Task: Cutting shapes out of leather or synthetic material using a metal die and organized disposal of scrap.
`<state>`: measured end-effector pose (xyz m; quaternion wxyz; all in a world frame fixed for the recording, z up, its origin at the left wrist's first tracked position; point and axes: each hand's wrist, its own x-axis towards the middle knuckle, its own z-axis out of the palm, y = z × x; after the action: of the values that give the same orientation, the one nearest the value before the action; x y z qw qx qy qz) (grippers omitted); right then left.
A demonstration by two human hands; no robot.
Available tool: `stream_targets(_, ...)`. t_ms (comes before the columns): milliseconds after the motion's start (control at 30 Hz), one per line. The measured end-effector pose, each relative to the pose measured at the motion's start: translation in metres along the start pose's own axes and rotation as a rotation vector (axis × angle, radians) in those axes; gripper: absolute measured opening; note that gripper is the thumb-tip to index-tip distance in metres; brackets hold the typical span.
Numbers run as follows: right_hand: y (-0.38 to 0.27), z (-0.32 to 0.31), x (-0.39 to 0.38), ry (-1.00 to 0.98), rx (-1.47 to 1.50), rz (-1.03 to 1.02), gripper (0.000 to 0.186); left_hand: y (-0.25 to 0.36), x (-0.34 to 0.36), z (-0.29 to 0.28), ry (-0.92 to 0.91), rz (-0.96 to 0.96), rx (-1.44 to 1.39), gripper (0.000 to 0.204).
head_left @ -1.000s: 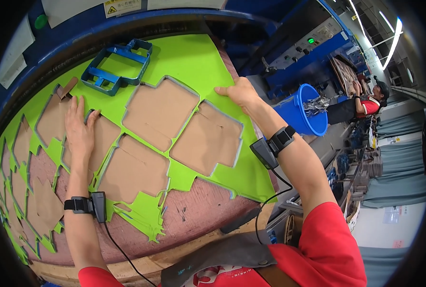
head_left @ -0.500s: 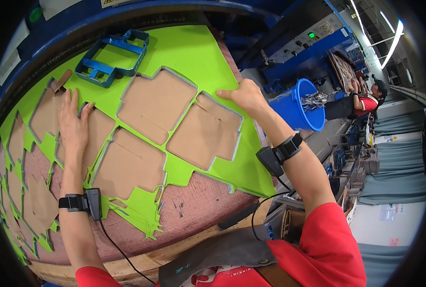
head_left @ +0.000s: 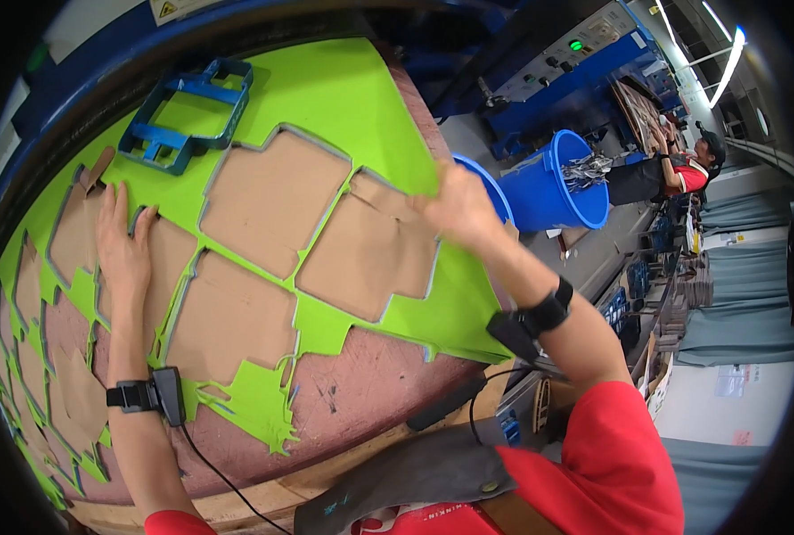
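A bright green sheet (head_left: 326,76) with several angular cut-outs covers the dusty pink board (head_left: 335,401). Tan material (head_left: 237,312) shows within the openings. Near the top left lies a blue metal cutting frame (head_left: 183,111), a small brown strip (head_left: 99,168) below it. My left hand (head_left: 125,250) lies on the sheet beside that strip, fingers apart. My right hand (head_left: 459,205) is at the sheet's right edge, blurred, its fingers too smeared to show what they hold.
Blue machinery (head_left: 540,107) with a control panel stands beyond the board. To the right are blue bins (head_left: 532,201), one holding silvery scraps, and a co-worker (head_left: 682,174) at another board. Racks (head_left: 629,290) and teal curtains (head_left: 731,312) line the right side.
The view has shifted, moving the sheet and frame leftward in the picture. My right hand has moved down along the right edge and become blurred. My left hand stays beside the brown strip.
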<state>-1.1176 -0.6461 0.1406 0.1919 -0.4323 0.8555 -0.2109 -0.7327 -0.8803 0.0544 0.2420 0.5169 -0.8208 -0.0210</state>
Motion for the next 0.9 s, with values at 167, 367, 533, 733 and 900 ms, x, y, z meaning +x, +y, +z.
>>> stream_targets(167, -0.017, 0.035, -0.041, 0.072, -0.721, -0.288, 0.044, 0.002, 0.002, -0.005, -0.027, 0.01, 0.024, 0.055)
stream_targets(367, -0.019, 0.025, -0.041, 0.12, -0.546, -0.328, 0.041, -0.007, 0.002, -0.002, -0.026, 0.02, 0.034, 0.053)
stream_targets(533, 0.013, -0.004, -0.014, 0.057, -0.124, -0.064, 0.046, -0.005, 0.002, 0.0, -0.044, 0.043, 0.056, 0.054)
stream_targets(733, 0.027, -0.023, 0.002, -0.082, 0.552, 0.396, 0.038, 0.007, 0.002, -0.008, -0.054, 0.015, 0.022, 0.056)
stream_targets(900, 0.035, -0.011, 0.007, 0.015, -0.005, 0.059, 0.016, 0.007, 0.001, -0.009, -0.058, -0.001, 0.05, 0.055)
